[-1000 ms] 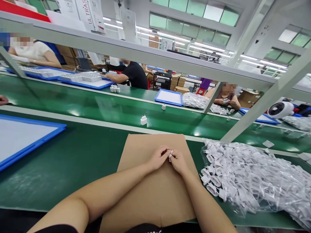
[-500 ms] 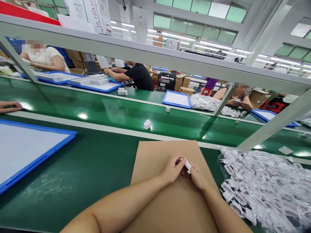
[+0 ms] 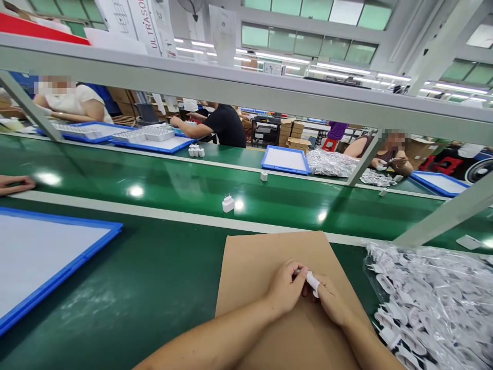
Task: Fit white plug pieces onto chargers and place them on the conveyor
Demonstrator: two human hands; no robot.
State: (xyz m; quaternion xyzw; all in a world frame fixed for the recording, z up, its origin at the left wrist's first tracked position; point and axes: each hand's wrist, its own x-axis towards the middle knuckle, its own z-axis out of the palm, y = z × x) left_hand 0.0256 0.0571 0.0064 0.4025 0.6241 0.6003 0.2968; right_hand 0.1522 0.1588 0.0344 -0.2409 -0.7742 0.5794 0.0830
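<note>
My left hand (image 3: pixel 285 289) and my right hand (image 3: pixel 331 302) curl close together, both pinching a small white plastic part (image 3: pixel 313 283) — just above a matte brown cardboard sheet (image 3: pixel 250 267) on the glossy green conveyor belt (image 3: pixel 162 257), a crinkly clear plastic bag (image 3: pixel 431 308) to my right.

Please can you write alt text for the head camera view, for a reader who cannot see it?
A person's left hand and right hand hold a small white plastic piece above a brown cardboard sheet on a green conveyor belt. A clear plastic bag of white plugs lies right, a blue-rimmed tray left.
</note>
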